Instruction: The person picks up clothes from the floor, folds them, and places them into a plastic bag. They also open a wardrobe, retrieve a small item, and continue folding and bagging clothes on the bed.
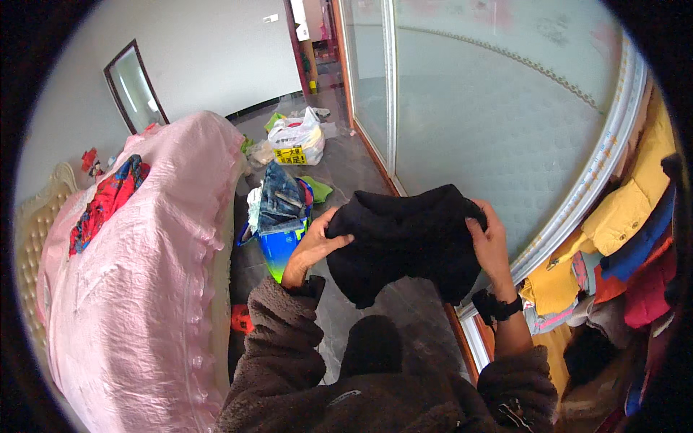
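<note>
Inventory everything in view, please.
Garment: one, black, held at centre
Container: one, blue, on floor
Denim piece: one, blue, atop container
Carrier bag: one, white, beyond container
Bed: one, pink cover, left
Patterned cloth: one, red, on bed
Headboard: one, cream, far left
Framed panel: one, dark frame, back left
Sliding doors: two, pale, right
Clothes: several, multicoloured, lower right
Wristband: one, black, right wrist
Sleeves: two, brown, lower edge
Left hand: one, bare, gripping garment's left
Right hand: one, bare, gripping garment's right

The garment [404, 242] is plain black, the bedspread [148, 303] pale pink.
</note>
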Demonstrator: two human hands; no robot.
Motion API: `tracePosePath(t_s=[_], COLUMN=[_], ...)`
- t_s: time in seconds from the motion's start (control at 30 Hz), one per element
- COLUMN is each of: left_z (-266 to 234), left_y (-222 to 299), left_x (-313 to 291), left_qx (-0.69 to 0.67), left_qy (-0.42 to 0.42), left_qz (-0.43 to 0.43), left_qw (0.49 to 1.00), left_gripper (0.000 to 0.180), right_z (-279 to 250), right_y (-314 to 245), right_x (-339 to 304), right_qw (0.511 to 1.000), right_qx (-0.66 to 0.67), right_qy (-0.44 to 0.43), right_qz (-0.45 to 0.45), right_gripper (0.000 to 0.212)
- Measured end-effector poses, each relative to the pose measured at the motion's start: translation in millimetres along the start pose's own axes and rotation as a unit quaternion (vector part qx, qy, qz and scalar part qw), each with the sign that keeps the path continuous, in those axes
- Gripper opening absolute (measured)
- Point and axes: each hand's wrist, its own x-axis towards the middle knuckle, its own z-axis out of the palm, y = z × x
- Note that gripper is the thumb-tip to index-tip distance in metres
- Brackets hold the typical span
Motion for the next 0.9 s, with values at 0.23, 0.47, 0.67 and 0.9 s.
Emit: tracePosePath(t_s=[0.23,0.47,0.67,0.9], left_z=[15,119,132,113], left_y=[-38,-29,-15,-23], left_x=[14,18,-10,-31], left_qx=[0.043,0.042,0.116,0.078], left_qy=[0.215,0.34,0.169,0.011], left_qz=[-0.055,0.056,0.151,0.229], left_qw=[0.974,0.938,0.967,0.97], left_gripper=[0.022,0.034,0.032,0.042], right_z=[35,101,96,77], right_y=[16,-9,-18,-1], right_x=[22,-4,-32,-37], right_qw=[0.96,0.982,0.984,0.991], right_qx=[-0.272,-0.172,0.143,0.115], right_qy=[0.067,0.069,-0.07,-0.051], right_qz=[0.008,-0.047,0.086,0.054], right_gripper=[0.029,0.036,0.057,0.056])
